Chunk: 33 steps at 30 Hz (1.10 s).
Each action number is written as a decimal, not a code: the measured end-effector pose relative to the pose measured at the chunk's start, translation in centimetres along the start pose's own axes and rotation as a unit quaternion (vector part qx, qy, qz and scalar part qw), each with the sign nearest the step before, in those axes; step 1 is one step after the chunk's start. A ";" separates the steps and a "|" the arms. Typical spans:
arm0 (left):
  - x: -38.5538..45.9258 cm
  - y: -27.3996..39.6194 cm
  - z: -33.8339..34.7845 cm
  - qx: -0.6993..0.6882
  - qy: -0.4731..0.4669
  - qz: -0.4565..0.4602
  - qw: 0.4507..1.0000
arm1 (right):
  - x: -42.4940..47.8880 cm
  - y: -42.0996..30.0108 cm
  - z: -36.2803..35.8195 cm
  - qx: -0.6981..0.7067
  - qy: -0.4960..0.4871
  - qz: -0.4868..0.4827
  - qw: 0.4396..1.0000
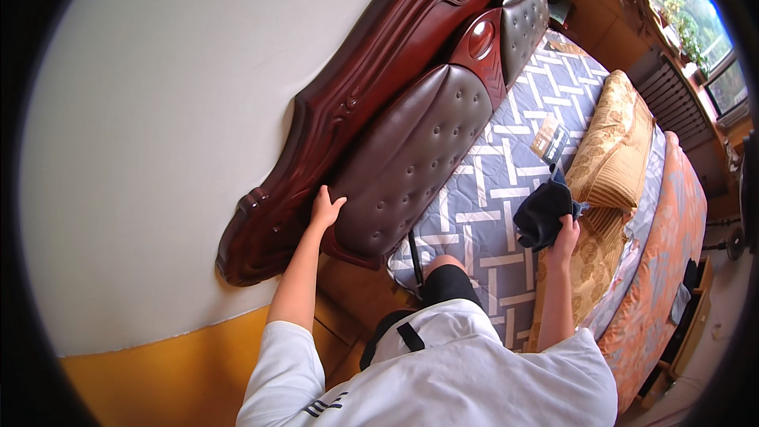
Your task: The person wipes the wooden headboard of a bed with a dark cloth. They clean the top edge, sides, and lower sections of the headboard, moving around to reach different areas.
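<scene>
My left hand rests against the lower end of a dark red carved wooden headboard, beside its brown tufted leather pad. The thumb and fingers are apart, and nothing is held. In my right hand is a bunched dark blue cloth, above the grey mattress with its white line pattern. Just beyond the cloth, a printed card or packet lies on the mattress. One of my knees is on the mattress edge near the headboard.
Gold patterned pillows lie along the right of the mattress, with orange floral bedding past them. A second tufted pad is farther along the headboard. A window with plants and a dark radiator stand at upper right.
</scene>
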<state>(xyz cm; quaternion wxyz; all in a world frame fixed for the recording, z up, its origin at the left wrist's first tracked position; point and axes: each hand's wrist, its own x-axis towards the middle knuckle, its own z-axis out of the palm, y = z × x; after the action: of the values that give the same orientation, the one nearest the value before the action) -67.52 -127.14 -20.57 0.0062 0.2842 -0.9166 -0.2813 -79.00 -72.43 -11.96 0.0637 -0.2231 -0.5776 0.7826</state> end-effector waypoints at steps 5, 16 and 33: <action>-7.6 11.0 -0.1 0.290 0.144 0.165 0.932 | -1.9 -0.9 1.2 0.009 -0.012 0.054 0.998; -22.0 16.3 -3.7 -0.787 -0.297 -0.175 0.512 | -19.6 -2.0 15.6 -0.008 -0.423 0.519 0.743; -24.9 18.1 -10.9 -0.842 -0.232 -0.092 0.477 | -22.9 -6.2 13.2 -0.290 -0.541 -0.315 0.724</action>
<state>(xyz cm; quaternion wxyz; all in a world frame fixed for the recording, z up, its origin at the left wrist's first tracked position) -54.17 -107.37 1.75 0.0037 0.1497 -0.1759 -0.9729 -65.11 -90.15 3.26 -0.0845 0.4257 -0.7499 0.4993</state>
